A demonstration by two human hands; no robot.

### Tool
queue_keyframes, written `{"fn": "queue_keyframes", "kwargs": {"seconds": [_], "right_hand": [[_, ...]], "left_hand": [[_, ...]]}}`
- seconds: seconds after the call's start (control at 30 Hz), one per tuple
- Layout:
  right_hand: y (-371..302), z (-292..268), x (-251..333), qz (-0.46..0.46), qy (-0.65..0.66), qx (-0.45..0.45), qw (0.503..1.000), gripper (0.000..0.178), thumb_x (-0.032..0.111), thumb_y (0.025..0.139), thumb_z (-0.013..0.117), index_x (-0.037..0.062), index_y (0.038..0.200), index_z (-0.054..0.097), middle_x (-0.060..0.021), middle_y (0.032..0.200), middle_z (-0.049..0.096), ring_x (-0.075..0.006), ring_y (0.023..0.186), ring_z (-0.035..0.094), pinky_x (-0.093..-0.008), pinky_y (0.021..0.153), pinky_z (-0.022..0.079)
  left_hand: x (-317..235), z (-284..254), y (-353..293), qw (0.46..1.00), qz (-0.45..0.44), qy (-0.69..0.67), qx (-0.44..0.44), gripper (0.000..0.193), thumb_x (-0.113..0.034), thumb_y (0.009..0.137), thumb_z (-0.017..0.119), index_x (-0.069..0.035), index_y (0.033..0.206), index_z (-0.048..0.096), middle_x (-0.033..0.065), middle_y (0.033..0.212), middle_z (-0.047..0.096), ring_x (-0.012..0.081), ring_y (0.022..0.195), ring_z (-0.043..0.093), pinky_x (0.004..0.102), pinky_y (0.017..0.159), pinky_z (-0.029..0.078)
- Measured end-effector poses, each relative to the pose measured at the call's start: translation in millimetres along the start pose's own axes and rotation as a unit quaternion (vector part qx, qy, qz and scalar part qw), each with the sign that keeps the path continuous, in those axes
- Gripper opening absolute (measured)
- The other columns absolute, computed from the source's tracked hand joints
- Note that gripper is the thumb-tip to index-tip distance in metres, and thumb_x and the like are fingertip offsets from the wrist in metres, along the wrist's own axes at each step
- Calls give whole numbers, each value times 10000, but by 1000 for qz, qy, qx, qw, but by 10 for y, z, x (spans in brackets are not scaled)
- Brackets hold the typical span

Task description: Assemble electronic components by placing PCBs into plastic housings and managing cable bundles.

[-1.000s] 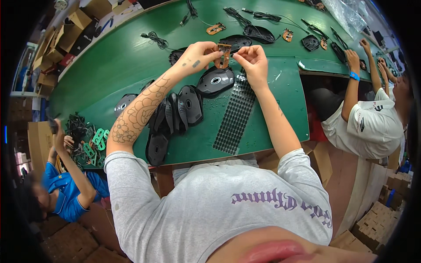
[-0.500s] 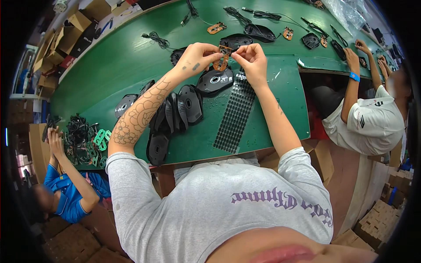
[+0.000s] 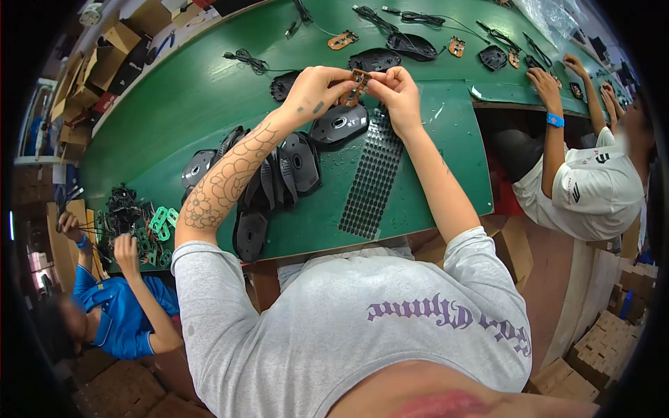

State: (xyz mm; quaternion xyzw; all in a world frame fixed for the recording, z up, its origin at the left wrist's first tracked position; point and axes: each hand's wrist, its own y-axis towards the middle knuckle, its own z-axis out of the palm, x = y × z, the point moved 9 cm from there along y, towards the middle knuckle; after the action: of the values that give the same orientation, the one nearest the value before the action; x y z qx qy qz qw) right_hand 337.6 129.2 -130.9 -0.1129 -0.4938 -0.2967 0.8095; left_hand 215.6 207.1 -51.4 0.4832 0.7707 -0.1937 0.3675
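Above the far part of the bench, an orange-brown mouse circuit board (image 3: 357,89) is pinched between my two hands. The fingers of my left hand (image 3: 315,90) are closed on its left edge. On its right edge, the thumb and fingers of my right hand (image 3: 397,94) are pressed together. Just below the board lies a black mouse shell (image 3: 339,125), and another shell (image 3: 375,60) rests behind my hands. A clear sheet of black oval pads (image 3: 371,177) stretches from beneath my right hand toward me.
More mouse shells (image 3: 300,164) are heaped beside my left forearm. Boards and coiled cables (image 3: 247,61) lie along the back of the green bench (image 3: 181,90). On the left, a person in blue (image 3: 125,313) handles cables near green parts (image 3: 159,221); on the right sits a person in white (image 3: 592,184).
The board has tilted and turned more edge-on between my fingers. The left co-worker's hands have moved apart, with cables strung between them. The right co-worker's near hand has shifted left.
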Motion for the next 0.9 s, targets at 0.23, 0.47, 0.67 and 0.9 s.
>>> {"fn": "queue_keyframes", "kwargs": {"seconds": [0.23,0.47,0.67,0.9], "right_hand": [[278,-492,121,-78,40,-76,993,283,-60,821,663,59,934,434,-138,995,663,-174,779,638,-267,740,550],[261,-789,-17,-53,21,-141,988,284,-73,838,651,78,932,430,-139,1051,652,-194,809,635,-290,778,547],[291,-813,37,-47,7,-137,989,288,-72,832,658,77,931,432,-135,1036,655,-185,794,629,-280,756,541],[283,-771,102,-58,-30,-135,989,277,-56,819,666,63,935,445,-129,991,663,-165,762,621,-261,698,532]], "left_hand": [[-418,245,140,909,207,313,-182,148,-215,872,638,-100,899,727,-20,873,664,186,678,615,286,568,476],[14,734,319,946,81,313,11,125,-182,816,656,-107,886,728,17,887,675,242,731,633,325,672,498],[-33,735,360,963,71,258,13,114,-157,802,663,-104,882,726,27,857,682,245,744,636,348,698,497],[17,746,455,978,38,198,47,90,-140,791,671,-88,854,709,24,837,684,240,743,632,344,690,495]]}}
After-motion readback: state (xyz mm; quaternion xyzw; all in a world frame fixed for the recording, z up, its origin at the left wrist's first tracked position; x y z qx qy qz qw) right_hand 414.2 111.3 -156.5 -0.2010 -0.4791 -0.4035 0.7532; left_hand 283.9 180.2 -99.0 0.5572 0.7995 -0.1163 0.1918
